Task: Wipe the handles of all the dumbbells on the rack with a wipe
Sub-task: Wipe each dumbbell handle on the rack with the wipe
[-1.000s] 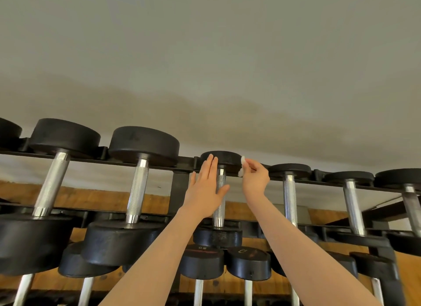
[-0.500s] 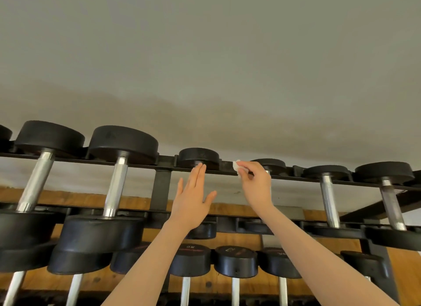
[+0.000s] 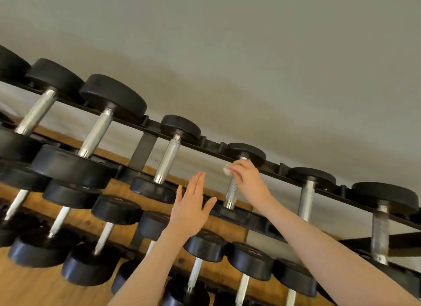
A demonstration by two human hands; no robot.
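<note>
Right hand (image 3: 248,180) pinches the wipe (image 3: 227,170) against a mid-frame handle (image 3: 232,193); left hand (image 3: 190,206) flat, grip apart, holding nothing; labels unreadable.

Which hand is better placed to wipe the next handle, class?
Right. The right hand already pinches the wipe at the top of a handle. The left hand is open, holds nothing and touches no handle.

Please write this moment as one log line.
right hand: holds wipe on dumbbell handle | left hand: open, free
</note>
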